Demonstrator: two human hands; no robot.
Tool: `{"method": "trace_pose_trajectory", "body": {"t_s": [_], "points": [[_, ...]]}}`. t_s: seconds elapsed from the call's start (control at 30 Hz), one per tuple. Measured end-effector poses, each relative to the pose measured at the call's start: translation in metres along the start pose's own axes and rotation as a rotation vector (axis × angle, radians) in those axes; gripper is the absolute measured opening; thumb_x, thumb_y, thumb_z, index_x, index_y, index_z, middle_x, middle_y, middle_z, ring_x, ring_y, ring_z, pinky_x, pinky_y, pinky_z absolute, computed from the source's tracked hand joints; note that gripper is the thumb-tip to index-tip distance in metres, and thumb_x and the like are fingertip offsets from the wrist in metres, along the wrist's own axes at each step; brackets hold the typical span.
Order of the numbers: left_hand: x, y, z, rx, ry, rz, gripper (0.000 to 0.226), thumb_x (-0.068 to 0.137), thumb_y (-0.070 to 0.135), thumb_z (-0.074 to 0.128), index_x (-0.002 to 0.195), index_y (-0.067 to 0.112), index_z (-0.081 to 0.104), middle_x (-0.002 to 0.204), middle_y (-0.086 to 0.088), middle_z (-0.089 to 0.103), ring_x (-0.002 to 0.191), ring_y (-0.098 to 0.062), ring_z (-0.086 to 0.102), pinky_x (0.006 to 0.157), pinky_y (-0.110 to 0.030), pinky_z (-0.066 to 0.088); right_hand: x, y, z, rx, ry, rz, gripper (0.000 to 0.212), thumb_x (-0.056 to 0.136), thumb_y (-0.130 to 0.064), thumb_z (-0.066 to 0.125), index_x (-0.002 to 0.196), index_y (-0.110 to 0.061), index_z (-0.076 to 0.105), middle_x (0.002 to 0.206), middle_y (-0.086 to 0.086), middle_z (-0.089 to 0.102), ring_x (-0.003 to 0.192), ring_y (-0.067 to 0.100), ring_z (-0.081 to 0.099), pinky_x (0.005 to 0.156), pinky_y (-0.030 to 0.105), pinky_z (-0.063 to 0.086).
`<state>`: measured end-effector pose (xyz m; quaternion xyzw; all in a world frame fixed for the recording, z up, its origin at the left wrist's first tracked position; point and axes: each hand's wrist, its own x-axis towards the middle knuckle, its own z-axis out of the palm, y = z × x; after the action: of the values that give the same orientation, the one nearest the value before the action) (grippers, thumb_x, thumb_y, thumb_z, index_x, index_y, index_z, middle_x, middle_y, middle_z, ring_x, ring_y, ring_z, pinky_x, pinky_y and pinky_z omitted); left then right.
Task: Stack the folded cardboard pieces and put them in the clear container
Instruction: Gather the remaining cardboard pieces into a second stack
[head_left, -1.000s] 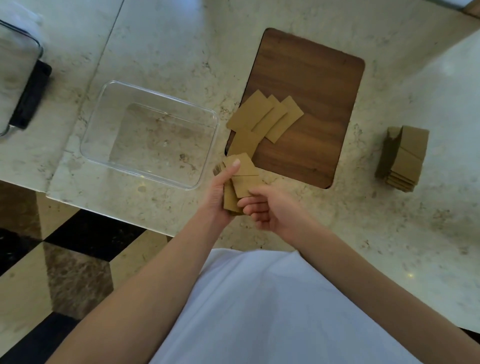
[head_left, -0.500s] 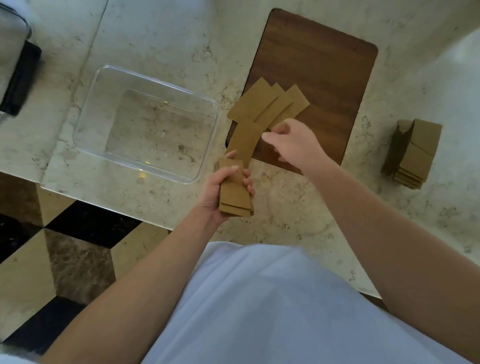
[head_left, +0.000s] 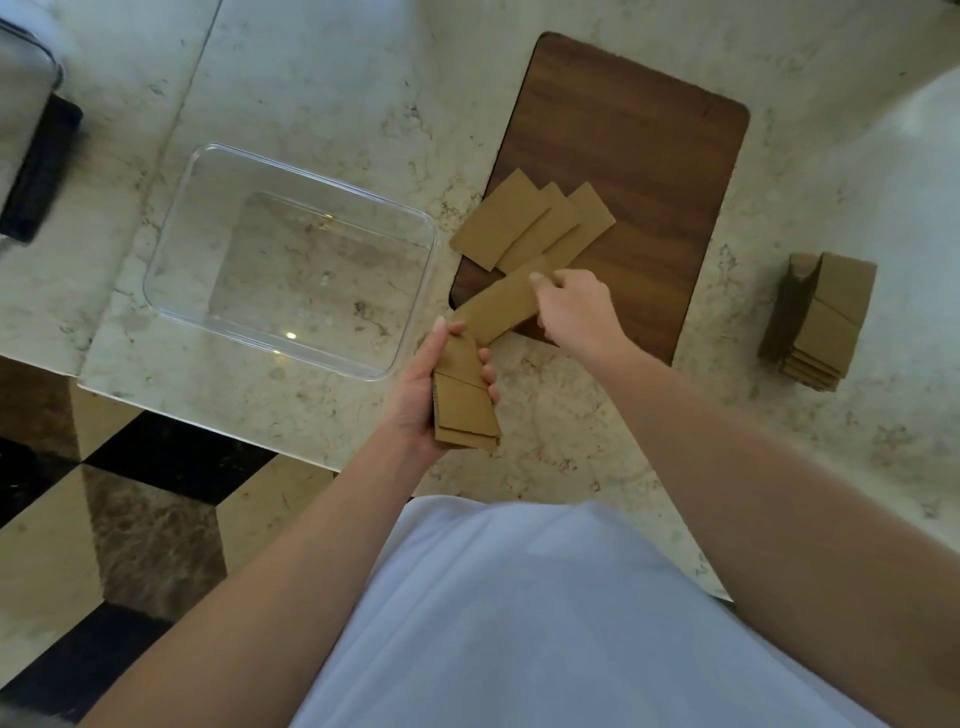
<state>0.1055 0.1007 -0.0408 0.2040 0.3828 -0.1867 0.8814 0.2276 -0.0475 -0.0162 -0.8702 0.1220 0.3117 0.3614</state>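
My left hand (head_left: 423, 395) grips a small stack of folded brown cardboard pieces (head_left: 462, 402) above the counter's front edge. Just beyond it my right hand (head_left: 574, 306) pinches the far end of a single cardboard piece (head_left: 501, 309), which slants over the near left corner of the wooden board (head_left: 649, 156). Three more cardboard pieces (head_left: 535, 221) lie fanned out on the board's left side. The clear container (head_left: 171, 228) sits on the marble counter to the left with nothing inside.
A second stack of folded cardboard (head_left: 821, 317) stands on the counter at the right. A dark object with a glass or metal item (head_left: 36, 161) sits at the far left edge. The counter's front edge runs just below the container, with checkered floor (head_left: 104, 509) beneath.
My right hand left the stack, reached out to the board and took hold of one loose piece there. My left hand kept its grip on the stack.
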Motion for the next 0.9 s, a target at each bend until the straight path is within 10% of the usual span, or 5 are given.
{"method": "trace_pose_trajectory", "body": {"t_s": [0.13,0.33,0.43,0.63,0.9], "points": [[0.007,-0.002,0.016,0.128,0.076,0.066,0.041,0.069,0.057,0.089,0.090,0.023,0.082,0.086,-0.005,0.072,0.073,-0.019,0.067,0.064,-0.034,0.060,-0.039,0.005,-0.007,0.545,0.100,0.292,0.028,0.102,-0.026,0.048,0.083,-0.015,0.067,0.057,-0.003,0.069,0.050,0.012,0.058,0.051,0.028,0.046],[0.018,0.005,0.036,0.157,0.055,0.014,0.016,0.074,0.019,0.077,0.083,0.006,0.076,0.080,-0.012,0.073,0.068,-0.024,0.072,0.062,-0.034,0.060,-0.080,0.006,-0.001,0.490,-0.436,0.432,0.053,0.101,-0.030,0.060,0.051,-0.014,0.068,0.044,-0.002,0.054,0.036,0.008,0.043,0.038,0.019,0.032],[0.024,0.006,0.036,0.011,-0.003,0.030,0.031,0.075,0.001,0.061,0.102,0.008,0.075,0.100,-0.010,0.076,0.090,-0.023,0.076,0.076,-0.037,0.063,-0.071,0.006,-0.032,0.139,-0.615,0.285,0.057,0.100,-0.048,0.060,0.053,-0.017,0.066,0.043,-0.003,0.048,0.036,0.010,0.040,0.043,0.022,0.034],[0.023,-0.002,0.028,-0.109,-0.064,0.013,0.038,0.089,0.008,0.073,0.121,0.028,0.067,0.091,-0.013,0.063,0.073,-0.024,0.062,0.075,-0.046,0.058,0.002,-0.016,-0.049,-0.345,0.141,-0.229,0.021,0.094,-0.035,0.070,0.103,-0.017,0.067,0.101,0.000,0.068,0.097,0.020,0.063,0.084,0.040,0.052],[0.028,0.017,0.026,-0.130,-0.107,-0.101,0.039,0.087,0.036,0.077,0.121,0.024,0.063,0.096,-0.013,0.063,0.075,-0.022,0.064,0.066,-0.036,0.060,0.082,-0.072,-0.018,-0.986,-0.132,-0.620,0.083,0.079,-0.027,0.088,0.149,-0.027,0.042,0.137,0.011,0.040,0.126,0.033,0.038,0.103,0.050,0.039]]}}
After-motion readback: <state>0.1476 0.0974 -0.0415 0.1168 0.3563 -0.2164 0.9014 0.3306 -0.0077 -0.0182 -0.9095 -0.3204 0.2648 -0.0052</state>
